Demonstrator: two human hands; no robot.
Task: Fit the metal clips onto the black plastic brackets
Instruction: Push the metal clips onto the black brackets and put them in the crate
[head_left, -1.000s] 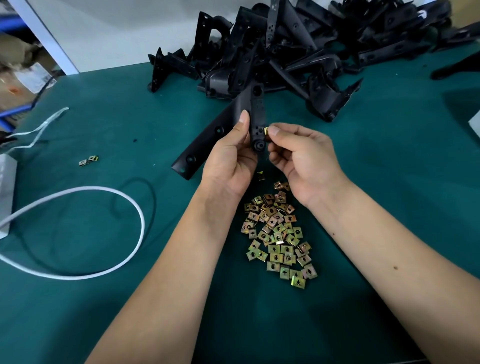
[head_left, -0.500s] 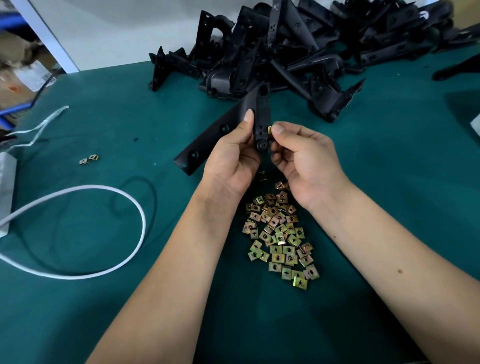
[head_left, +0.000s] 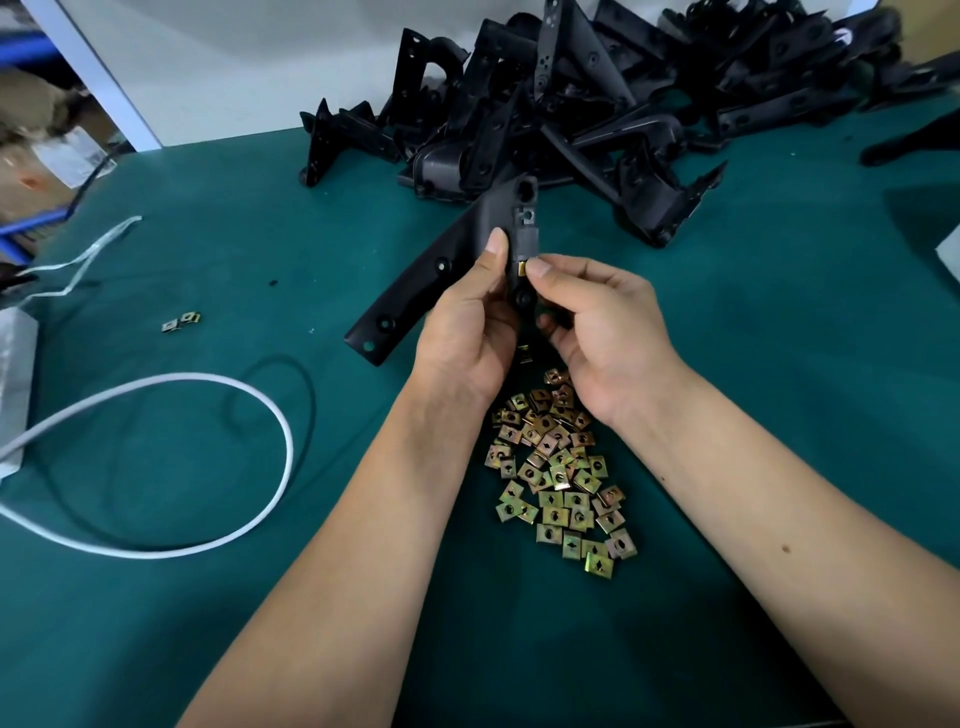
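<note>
My left hand (head_left: 467, 327) grips a long black plastic bracket (head_left: 441, 270) above the green table, thumb along its narrow edge strip. One clip (head_left: 529, 215) sits fitted near the bracket's upper end. My right hand (head_left: 592, 322) pinches a small brass-coloured metal clip (head_left: 522, 268) between thumb and forefinger, right against the bracket's edge, lower down. A heap of several loose metal clips (head_left: 561, 467) lies on the mat under my wrists. Another clip (head_left: 524, 353) shows between my palms.
A big pile of black brackets (head_left: 597, 104) fills the table's far side. Two stray clips (head_left: 182, 321) lie at left. A white cable loop (head_left: 249, 415) and a black cord (head_left: 306, 384) lie at left on the green mat (head_left: 779, 338). Boxes stand beyond the left edge.
The bracket and both hands have shifted slightly toward me. My right thumb and forefinger have pushed the clip closer onto the bracket's edge.
</note>
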